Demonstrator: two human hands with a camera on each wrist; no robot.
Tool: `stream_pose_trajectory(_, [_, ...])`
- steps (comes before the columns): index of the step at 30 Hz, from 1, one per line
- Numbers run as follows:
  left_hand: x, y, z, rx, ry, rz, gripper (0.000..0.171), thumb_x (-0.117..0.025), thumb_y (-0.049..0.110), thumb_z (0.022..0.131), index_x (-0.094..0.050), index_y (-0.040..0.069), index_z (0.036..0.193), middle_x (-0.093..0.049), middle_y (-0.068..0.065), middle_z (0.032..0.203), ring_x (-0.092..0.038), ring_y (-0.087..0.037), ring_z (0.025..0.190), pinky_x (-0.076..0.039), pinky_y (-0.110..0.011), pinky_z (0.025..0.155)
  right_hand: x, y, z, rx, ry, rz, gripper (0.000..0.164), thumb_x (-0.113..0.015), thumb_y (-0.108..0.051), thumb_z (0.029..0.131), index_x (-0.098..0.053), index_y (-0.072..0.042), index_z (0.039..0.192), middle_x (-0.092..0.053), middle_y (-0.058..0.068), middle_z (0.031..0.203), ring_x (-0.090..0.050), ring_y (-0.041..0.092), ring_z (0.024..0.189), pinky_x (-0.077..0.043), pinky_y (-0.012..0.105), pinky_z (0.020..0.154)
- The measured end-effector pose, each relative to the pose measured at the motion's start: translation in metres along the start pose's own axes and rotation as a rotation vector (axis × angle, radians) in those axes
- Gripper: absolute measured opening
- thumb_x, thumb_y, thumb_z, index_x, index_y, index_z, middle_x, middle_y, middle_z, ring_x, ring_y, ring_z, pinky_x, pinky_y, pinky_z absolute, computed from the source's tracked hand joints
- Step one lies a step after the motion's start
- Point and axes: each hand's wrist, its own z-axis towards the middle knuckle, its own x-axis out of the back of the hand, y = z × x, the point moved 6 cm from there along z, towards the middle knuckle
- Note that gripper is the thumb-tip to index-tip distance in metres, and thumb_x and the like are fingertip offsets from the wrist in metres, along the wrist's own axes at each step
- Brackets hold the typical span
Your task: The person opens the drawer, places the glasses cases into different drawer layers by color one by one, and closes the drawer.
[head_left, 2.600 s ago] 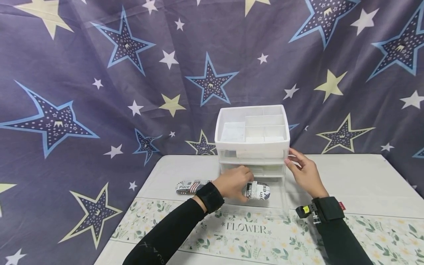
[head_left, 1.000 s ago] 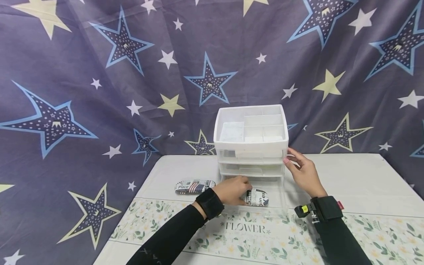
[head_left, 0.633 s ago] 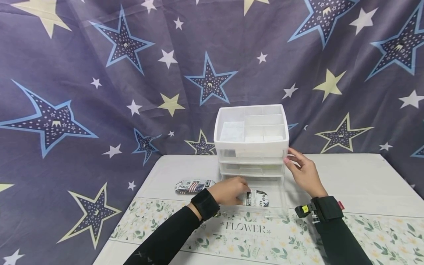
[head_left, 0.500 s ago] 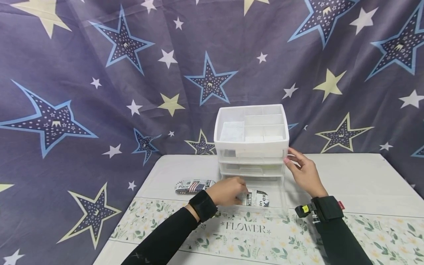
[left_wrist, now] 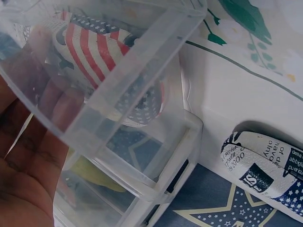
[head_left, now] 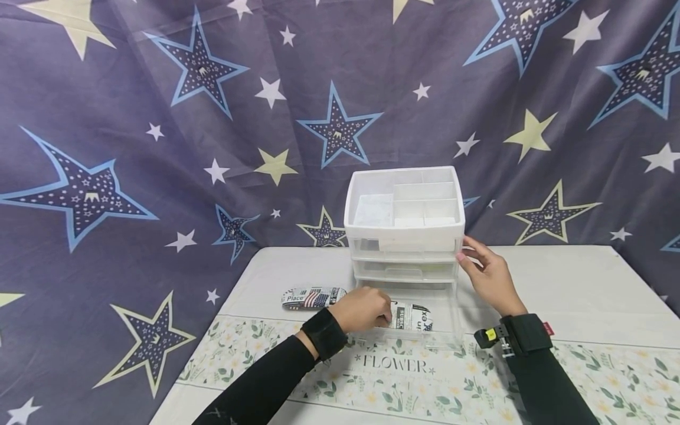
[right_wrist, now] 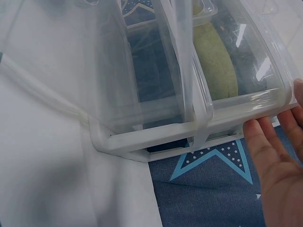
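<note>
A newsprint-and-flag patterned glasses case [head_left: 411,317] lies in the pulled-out clear bottom drawer [head_left: 448,321] of a white drawer unit [head_left: 404,233]. At the left end of that case is my left hand [head_left: 363,308], reaching over the drawer's side. Through the clear plastic, the left wrist view shows its relaxed fingers overlapping the end of the flag-striped case [left_wrist: 94,52]. My right hand [head_left: 491,277] rests its fingertips against the unit's right side, thumb near the front corner. In the right wrist view, that hand's fingers [right_wrist: 265,146] are fairly straight along the frame.
A second glasses case [head_left: 303,298] with the same print lies on the white table [head_left: 563,295], left of the unit. A green item [right_wrist: 215,61] shows inside a closed drawer above. A floral runner [head_left: 404,395] crosses the table's front; a starry cloth [head_left: 175,177] hangs behind.
My left hand has lowered the glasses case into the bottom drawer, then drawn back leftward while the case stays there. The right hand keeps its place on the unit.
</note>
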Motion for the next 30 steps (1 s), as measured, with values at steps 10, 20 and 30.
stream_pose_trajectory(10, [0.001,-0.004,0.003,0.008,0.009,-0.009,0.005,-0.082,0.023,0.087,-0.082,0.019,0.085,-0.074,0.01,0.085,-0.066,-0.001,0.077,-0.052,-0.01,0.073,0.001,0.002,0.0,-0.013,-0.006,-0.011,0.053,-0.062,-0.019,0.105,-0.047,-0.001,0.152,-0.056,0.021,0.144,-0.055,-0.006,0.116,-0.048,0.007,0.092])
stream_pose_trajectory(20, [-0.001,-0.014,0.008,0.056,-0.023,-0.023,0.005,-0.084,0.023,0.087,-0.081,0.021,0.082,-0.073,0.012,0.083,-0.063,0.001,0.073,-0.05,-0.012,0.07,0.0,0.002,0.001,0.004,-0.006,0.0,0.053,-0.063,-0.018,0.104,-0.047,0.0,0.152,-0.056,0.021,0.144,-0.053,-0.013,0.113,-0.048,0.007,0.091])
stream_pose_trajectory(30, [-0.004,-0.02,0.014,0.051,-0.029,0.003,0.009,-0.083,0.022,0.088,-0.081,0.021,0.079,-0.072,0.012,0.083,-0.06,0.001,0.072,-0.048,-0.013,0.067,0.0,0.002,0.0,-0.01,-0.008,-0.008,0.053,-0.062,-0.018,0.105,-0.046,0.0,0.152,-0.055,0.023,0.145,-0.059,0.004,0.119,-0.048,0.007,0.092])
